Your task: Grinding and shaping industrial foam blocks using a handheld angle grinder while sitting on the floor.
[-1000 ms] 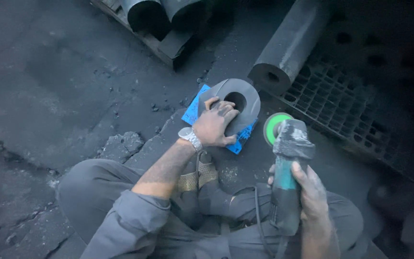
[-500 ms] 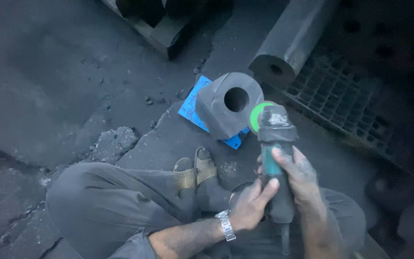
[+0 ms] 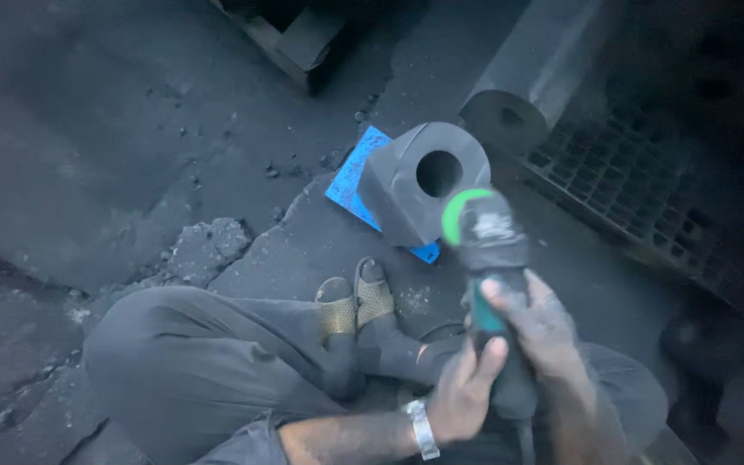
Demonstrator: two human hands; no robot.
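Both hands are clamped on the angle grinder (image 3: 491,284): right hand (image 3: 544,331) wrapped over the body, left hand (image 3: 462,392) closed on its lower end. Its green disc (image 3: 456,211) hangs just beside the grey metal block (image 3: 419,185), apparently not touching. The block rests on a blue sheet (image 3: 350,181) on the cracked floor (image 3: 131,155), unclamped. Sandalled feet (image 3: 356,301) lie near the disc. Risk: the loose block could shift or the disc kick back towards the feet. A metal cylinder (image 3: 527,77) lies beyond
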